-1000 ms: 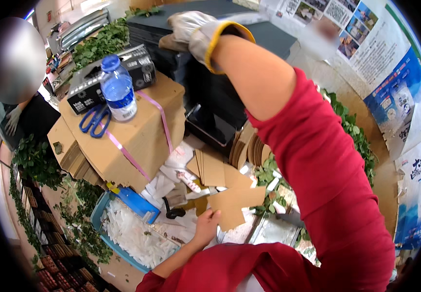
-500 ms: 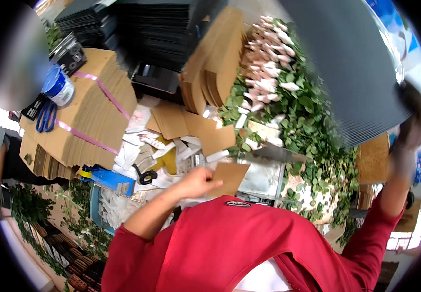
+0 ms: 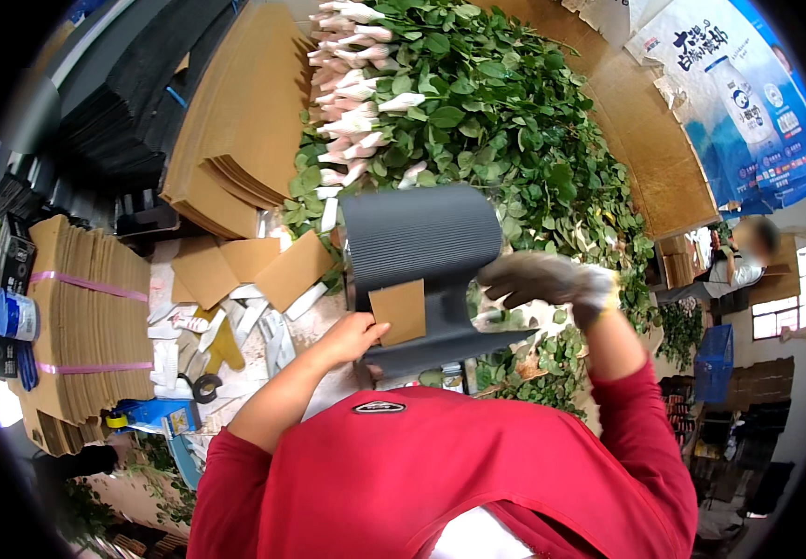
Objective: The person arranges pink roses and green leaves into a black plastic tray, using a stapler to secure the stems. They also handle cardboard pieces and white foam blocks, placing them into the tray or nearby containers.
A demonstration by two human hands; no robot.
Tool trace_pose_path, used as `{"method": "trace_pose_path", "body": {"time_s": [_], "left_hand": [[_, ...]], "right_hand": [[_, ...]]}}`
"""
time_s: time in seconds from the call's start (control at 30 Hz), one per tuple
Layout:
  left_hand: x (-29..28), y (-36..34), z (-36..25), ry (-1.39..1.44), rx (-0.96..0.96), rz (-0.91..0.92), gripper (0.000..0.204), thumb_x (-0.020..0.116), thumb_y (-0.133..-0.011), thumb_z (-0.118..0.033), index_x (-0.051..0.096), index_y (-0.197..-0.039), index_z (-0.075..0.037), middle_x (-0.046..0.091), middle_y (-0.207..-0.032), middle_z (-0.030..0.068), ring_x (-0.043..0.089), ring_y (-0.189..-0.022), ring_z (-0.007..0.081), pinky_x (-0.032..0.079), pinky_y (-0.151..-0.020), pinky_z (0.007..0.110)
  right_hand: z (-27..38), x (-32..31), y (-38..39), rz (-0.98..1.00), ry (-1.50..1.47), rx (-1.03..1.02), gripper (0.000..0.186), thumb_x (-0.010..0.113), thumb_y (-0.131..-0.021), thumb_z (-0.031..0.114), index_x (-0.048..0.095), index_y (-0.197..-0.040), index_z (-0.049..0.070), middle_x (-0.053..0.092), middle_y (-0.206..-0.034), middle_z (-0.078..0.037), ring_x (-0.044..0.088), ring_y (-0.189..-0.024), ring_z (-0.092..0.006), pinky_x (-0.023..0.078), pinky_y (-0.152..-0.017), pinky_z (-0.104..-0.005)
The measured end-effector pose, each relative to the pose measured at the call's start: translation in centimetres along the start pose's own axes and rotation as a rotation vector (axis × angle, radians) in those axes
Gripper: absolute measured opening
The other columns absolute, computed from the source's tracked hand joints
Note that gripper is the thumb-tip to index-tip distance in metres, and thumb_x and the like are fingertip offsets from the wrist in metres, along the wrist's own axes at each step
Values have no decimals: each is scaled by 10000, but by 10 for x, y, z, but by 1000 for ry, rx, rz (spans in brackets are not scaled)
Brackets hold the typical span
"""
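My left hand (image 3: 352, 337) grips a small brown card (image 3: 401, 307) between thumb and fingers. That card lies over a dark grey ribbed sheet (image 3: 421, 225), curved at its upper part and spread in front of me. Just right of the sheet, my right hand (image 3: 538, 279), in a soiled grey glove with yellow cuff, has its fingers apart and extended toward it. Behind the sheet lie leafy stems (image 3: 477, 93) with pale pink wrapped heads (image 3: 352, 116). More brown cards (image 3: 291, 265) lie to the left among white scraps.
Tied cardboard stacks (image 3: 86, 326), black sheet stacks (image 3: 105, 112) and upright brown boards (image 3: 221, 112) crowd the left. A blue tool (image 3: 151, 415) and black tape roll (image 3: 207, 387) lie near them. At far right are another person (image 3: 738, 275) and a blue crate (image 3: 712, 359).
My gloved right hand has moved from the dark stack, out to the right, then inward with a sheet, now down in front of me and released. The view has turned. My left hand still holds the card.
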State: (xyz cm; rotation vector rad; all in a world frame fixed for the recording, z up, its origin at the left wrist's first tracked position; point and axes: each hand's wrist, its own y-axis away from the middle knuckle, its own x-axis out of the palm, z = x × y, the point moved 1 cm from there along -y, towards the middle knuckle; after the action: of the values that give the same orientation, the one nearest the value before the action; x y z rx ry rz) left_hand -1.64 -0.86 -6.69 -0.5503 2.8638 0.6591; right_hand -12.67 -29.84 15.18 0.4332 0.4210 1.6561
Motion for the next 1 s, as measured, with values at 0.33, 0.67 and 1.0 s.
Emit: {"method": "trace_pose_path", "body": {"time_s": [0.33, 0.67, 1.0], "left_hand": [[-21, 54, -12, -460, 270, -387, 438, 723, -841, -340, 649, -1151, -39, 632, -1166, 130, 570, -1130, 316, 461, -960, 407], [-18, 40, -10, -558, 210, -182, 430, 782, -748, -254, 675, -1136, -103, 593, -1328, 23, 477, -1294, 232, 364, -1074, 413], [-23, 135, 52, -623, 44, -947, 319, 695, -828, -197, 659, -1114, -60, 653, -1103, 132, 579, -1059, 326, 411, -1004, 463]], "right_hand": [[-100, 75, -118, 292, 279, 408, 253, 640, -909, 331, 684, -990, 95, 612, -705, 44, 541, -567, -46, 443, -508, -208], [-81, -73, -20, 90, 1572, 527, 283, 546, -969, 306, 695, -998, 67, 726, -846, -114, 696, -792, -307, 536, -669, -427], [-106, 64, -135, 263, 600, 597, 502, 573, -894, 460, 700, -713, 9, 626, -581, -78, 602, -500, -169, 475, -478, -313]]}}
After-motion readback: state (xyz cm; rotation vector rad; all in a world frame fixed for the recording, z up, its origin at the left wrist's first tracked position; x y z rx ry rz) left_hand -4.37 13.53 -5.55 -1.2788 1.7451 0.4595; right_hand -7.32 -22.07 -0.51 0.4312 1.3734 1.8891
